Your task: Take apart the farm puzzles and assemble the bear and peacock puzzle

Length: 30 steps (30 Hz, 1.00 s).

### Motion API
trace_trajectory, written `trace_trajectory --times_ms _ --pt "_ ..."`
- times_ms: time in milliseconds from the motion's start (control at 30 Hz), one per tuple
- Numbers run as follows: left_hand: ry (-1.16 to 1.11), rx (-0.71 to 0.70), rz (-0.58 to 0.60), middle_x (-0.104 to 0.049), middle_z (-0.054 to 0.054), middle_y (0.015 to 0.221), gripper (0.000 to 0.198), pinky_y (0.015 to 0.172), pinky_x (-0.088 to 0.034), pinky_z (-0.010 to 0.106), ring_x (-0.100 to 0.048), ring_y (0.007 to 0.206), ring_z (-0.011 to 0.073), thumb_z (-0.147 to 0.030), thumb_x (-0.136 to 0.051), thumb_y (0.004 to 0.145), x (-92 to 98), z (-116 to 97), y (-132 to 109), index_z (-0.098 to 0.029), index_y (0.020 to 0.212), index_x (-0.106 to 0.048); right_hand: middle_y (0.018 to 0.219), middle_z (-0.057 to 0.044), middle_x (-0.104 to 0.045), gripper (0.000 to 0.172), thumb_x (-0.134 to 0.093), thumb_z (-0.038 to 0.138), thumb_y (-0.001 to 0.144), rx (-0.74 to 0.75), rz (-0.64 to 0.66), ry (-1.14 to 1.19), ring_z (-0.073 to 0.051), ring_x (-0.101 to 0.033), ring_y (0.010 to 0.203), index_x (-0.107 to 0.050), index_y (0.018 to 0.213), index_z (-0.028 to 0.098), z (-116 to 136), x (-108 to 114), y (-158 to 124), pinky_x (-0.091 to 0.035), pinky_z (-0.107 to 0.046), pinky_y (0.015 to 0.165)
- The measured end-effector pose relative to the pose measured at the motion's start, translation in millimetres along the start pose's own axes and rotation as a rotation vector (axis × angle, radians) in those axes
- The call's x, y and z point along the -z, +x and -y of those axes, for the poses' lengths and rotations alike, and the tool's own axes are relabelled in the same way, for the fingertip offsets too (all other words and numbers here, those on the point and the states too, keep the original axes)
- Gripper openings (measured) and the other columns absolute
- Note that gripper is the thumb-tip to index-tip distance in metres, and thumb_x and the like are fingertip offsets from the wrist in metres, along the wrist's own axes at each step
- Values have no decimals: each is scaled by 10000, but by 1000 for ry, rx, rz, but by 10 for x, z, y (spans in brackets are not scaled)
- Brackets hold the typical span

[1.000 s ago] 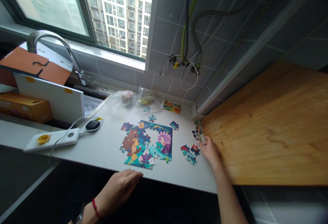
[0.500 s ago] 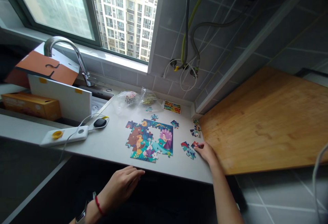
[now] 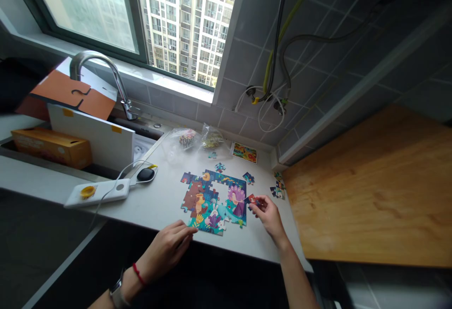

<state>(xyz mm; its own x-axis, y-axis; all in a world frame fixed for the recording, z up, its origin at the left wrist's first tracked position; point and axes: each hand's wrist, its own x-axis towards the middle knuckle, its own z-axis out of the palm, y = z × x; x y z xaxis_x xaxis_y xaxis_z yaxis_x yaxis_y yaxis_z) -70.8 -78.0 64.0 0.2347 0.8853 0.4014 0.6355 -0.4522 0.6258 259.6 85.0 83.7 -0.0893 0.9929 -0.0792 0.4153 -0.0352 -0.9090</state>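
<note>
A partly joined jigsaw puzzle (image 3: 200, 204) with a bear, a rabbit and a peacock lies on the white counter, with a gap in its upper middle. My right hand (image 3: 269, 215) pinches a dark puzzle piece (image 3: 252, 199) with red on it, just off the puzzle's right edge. Whether more pieces are under that hand, I cannot tell. My left hand (image 3: 173, 244) rests at the counter's front edge, fingers stretched toward the puzzle's lower left corner, holding nothing. Loose pieces lie around: a dark blue one (image 3: 248, 177), one above the puzzle (image 3: 220, 167) and a teal one (image 3: 212, 155).
A small picture card (image 3: 244, 152) and clear plastic bags (image 3: 212, 138) are at the back. More pieces (image 3: 279, 190) lie beside a wooden board (image 3: 367, 186). To the left are a power strip (image 3: 106, 191), a black device (image 3: 146, 174), a faucet (image 3: 120, 83) and boxes (image 3: 52, 146).
My right hand has moved left from the loose pieces to the puzzle's right edge, carrying a piece. My left hand has come up slightly toward the puzzle. The view has shifted a little.
</note>
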Motion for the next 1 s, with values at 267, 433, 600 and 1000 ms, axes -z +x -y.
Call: trace_trajectory --times_ms 267,433,600,1000 --pt "-110 53 103 -723 44 886 183 734 -540 256 -676 810 180 -307 -533 1058 39 168 221 -229 1008 -690 697 23 -600 448 -788 595 808 -64 399 190 -145 -554 631 -555 793 212 418 -1186 -756 -470 -269 624" --pt "-224 215 166 -717 30 836 271 710 -513 231 -656 754 153 -359 -507 1066 32 300 131 -208 909 -670 693 23 -587 447 -764 611 822 -82 395 117 -147 -526 650 -588 804 200 362 -1527 -936 -443 -261 628" --pt "-272 315 184 -707 9 755 302 661 -502 219 -625 668 135 -405 -546 1043 210 451 128 -195 865 -671 855 -50 -736 428 -677 618 909 19 382 39 -202 -647 717 -730 1027 210 276 -1595 -888 -512 -284 649" --pt "22 403 -255 -735 67 887 349 757 -573 288 -708 805 207 -495 -559 1033 481 1085 -61 -210 933 -735 680 -51 -685 540 -516 696 953 76 -110 -258 -266 -691 661 -799 909 238 -240 -420 -605 -588 -363 687"
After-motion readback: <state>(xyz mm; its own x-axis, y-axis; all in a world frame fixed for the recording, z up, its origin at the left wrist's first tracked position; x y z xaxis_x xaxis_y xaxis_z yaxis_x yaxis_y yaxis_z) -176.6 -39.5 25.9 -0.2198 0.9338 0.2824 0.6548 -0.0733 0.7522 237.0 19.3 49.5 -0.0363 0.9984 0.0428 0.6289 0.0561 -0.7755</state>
